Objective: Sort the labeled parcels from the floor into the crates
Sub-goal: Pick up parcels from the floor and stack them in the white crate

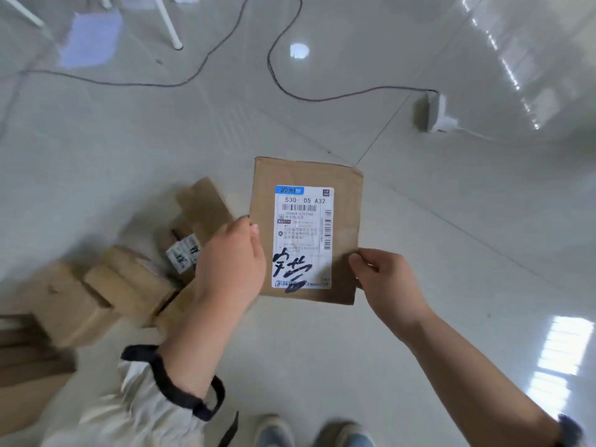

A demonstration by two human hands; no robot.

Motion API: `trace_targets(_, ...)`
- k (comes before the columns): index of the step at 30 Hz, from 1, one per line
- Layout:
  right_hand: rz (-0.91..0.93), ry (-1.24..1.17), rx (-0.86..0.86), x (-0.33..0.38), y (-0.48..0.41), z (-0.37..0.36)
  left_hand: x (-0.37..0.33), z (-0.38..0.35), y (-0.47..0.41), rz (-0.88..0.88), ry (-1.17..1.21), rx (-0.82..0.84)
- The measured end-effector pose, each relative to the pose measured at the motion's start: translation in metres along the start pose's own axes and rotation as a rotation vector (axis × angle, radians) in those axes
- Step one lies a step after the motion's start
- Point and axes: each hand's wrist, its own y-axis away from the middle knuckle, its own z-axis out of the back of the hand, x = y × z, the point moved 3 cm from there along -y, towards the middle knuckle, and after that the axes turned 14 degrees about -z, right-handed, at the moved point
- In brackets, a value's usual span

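A flat brown cardboard parcel (346, 201) is held up in front of me, above the floor, its white shipping label (303, 237) facing me with black handwriting at the bottom. My left hand (230, 262) grips the parcel's left edge, thumb on the front. My right hand (383, 279) pinches its lower right edge. Several more cardboard parcels (129, 285) lie in a blurred heap on the floor at the left, one with a small label (183, 254). No crate is in view.
Black cables (283, 82) snake across the glossy tiled floor (451, 253) to a white power block (435, 112) at the upper right. White furniture legs (167, 24) stand at the top left. My shoes (316, 432) show at the bottom edge.
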Motion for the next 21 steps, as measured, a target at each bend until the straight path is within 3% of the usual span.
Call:
trace_targets(7,-0.086,-0.145,-0.024,0.170,0.207,0.152,-0.155,0.261,-0.001,-0.035,0.094,0.024)
trace_targets(12,-0.046,-0.155,-0.124,0.265,0.362,0.244,-0.252,0.423,0.032,-0.103,0.196,0.011)
trace_targets(17,0.105,-0.190,-0.209,0.303,0.461,0.288,-0.300,0.516,0.064,-0.145,0.344,-0.110)
trace_targets(21,0.118,-0.235,-0.286,0.295,0.508,0.304,-0.325,0.553,0.078,-0.205,0.474,-0.077)
